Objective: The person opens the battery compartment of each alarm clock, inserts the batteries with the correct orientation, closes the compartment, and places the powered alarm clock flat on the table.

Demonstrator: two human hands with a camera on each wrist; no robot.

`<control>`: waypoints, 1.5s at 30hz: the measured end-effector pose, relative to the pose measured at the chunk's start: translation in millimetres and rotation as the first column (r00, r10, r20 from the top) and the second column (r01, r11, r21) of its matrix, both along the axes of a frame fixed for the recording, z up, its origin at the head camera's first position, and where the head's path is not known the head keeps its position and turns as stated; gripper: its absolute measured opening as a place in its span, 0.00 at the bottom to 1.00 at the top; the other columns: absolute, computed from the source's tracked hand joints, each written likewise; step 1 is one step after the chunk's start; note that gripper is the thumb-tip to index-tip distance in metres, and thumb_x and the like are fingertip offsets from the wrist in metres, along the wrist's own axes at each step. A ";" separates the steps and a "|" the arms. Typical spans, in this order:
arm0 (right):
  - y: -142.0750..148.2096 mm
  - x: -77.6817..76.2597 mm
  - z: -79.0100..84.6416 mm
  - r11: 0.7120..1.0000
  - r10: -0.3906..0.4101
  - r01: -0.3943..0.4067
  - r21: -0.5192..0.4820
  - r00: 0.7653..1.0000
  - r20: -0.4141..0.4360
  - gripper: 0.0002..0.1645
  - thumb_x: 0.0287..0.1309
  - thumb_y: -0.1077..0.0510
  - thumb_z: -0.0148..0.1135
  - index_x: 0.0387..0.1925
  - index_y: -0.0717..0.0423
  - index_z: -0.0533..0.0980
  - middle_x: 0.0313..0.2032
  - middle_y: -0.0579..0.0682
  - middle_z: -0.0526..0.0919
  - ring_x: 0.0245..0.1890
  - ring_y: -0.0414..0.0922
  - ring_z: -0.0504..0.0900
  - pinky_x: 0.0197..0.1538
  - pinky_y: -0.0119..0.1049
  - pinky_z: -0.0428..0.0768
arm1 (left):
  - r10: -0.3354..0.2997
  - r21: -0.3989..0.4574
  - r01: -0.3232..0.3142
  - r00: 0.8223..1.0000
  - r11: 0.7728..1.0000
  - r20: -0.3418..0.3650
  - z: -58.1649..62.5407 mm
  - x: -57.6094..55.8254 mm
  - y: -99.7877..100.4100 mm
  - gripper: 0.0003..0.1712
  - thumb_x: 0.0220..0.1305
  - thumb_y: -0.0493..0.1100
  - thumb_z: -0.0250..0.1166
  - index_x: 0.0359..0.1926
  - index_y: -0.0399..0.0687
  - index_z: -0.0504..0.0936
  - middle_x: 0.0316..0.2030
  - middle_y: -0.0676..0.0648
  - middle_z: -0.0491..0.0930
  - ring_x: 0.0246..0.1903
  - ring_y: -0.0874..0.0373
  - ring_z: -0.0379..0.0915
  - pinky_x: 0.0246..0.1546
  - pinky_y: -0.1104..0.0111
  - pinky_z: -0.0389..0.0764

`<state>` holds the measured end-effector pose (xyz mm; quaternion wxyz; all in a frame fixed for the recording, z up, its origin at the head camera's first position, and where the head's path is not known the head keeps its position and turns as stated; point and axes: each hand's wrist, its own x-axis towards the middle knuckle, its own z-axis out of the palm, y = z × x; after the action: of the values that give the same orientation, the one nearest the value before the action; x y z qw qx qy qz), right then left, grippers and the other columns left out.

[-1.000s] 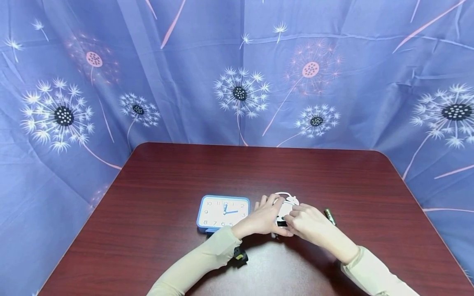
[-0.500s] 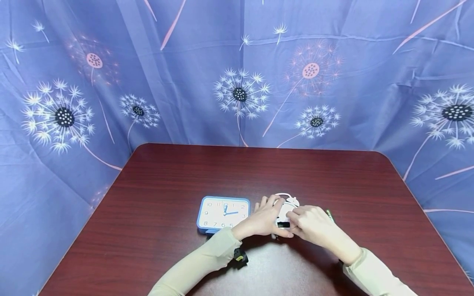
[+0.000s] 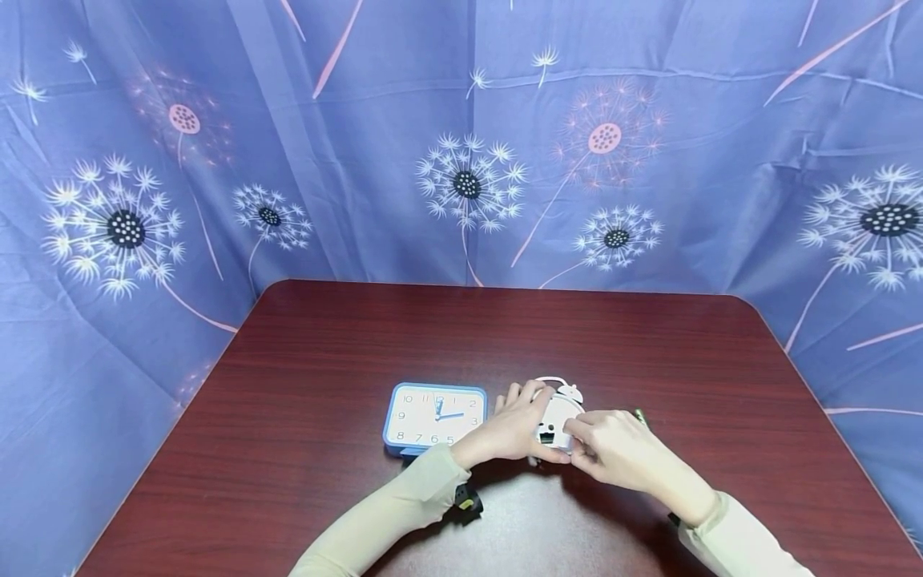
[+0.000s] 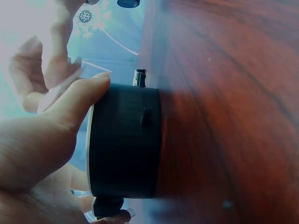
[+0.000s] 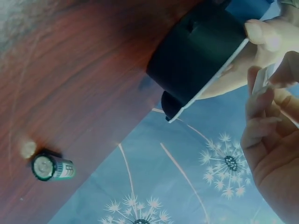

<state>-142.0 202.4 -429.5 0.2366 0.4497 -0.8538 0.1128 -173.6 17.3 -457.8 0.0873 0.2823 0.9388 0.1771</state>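
A small twin-bell alarm clock (image 3: 559, 410) lies on the table with its white back up and a dark opening low on it. Its dark round side (image 4: 126, 140) fills the middle of the left wrist view. My left hand (image 3: 515, 425) grips the clock around its rim, thumb along the near edge. Just over its right side, my right hand (image 3: 620, 449) pinches a small flat white piece (image 5: 261, 80), which looks like a battery cover. The fingers hide part of that piece.
A blue-framed rectangular clock (image 3: 436, 413) lies left of my left hand. A green battery (image 5: 53, 168) lies on the table beyond my right hand. A black wrist device (image 3: 467, 498) shows under the left sleeve. Patterned blue cloth (image 3: 461, 144) hangs behind the table.
My right hand has shifted slightly right and toward me, uncovering more of the clock's back and its dark opening. The left hand stays on the clock.
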 end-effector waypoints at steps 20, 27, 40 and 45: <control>-1.2 15.0 1.3 0.983 0.178 -0.183 0.009 0.965 0.190 0.16 0.32 0.62 0.70 0.18 0.40 0.71 0.14 0.31 0.68 0.19 0.21 0.55 0.22 0.16 0.57 | -0.004 0.011 0.004 1.000 1.000 -0.008 0.7 1.6 -1.9 0.55 0.43 0.64 0.75 0.69 0.54 0.59 0.67 0.49 0.61 0.56 0.52 0.61 0.42 0.69 0.61; -4.2 19.8 -0.9 0.975 0.151 -0.177 0.134 0.971 0.187 0.18 0.33 0.57 0.75 0.16 0.39 0.70 0.14 0.30 0.67 0.16 0.24 0.57 0.18 0.22 0.58 | -0.011 0.036 0.012 1.000 0.999 -0.023 -1.3 0.7 -2.4 0.55 0.42 0.65 0.75 0.68 0.54 0.61 0.66 0.50 0.61 0.55 0.53 0.61 0.41 0.70 0.60; -11.1 29.3 -11.0 0.962 0.090 -0.116 0.246 0.990 0.112 0.19 0.31 0.56 0.77 0.13 0.40 0.70 0.12 0.31 0.69 0.11 0.31 0.60 0.16 0.25 0.58 | -0.002 0.033 0.002 1.000 0.999 0.002 -1.4 1.1 -2.3 0.54 0.42 0.70 0.72 0.67 0.55 0.62 0.67 0.50 0.61 0.57 0.52 0.61 0.44 0.68 0.61; -12.5 32.3 -11.7 0.959 0.067 -0.095 0.268 0.992 0.111 0.19 0.31 0.55 0.77 0.14 0.41 0.70 0.14 0.33 0.69 0.12 0.31 0.57 0.16 0.25 0.56 | -0.003 0.033 0.003 1.000 0.999 0.002 -0.7 0.7 -2.2 0.54 0.41 0.70 0.73 0.67 0.55 0.62 0.67 0.50 0.61 0.57 0.53 0.61 0.43 0.68 0.61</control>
<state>-109.7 189.8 -441.2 0.1243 0.5065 -0.8528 0.0263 -172.9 15.2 -458.5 0.0841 0.2851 0.9352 0.1925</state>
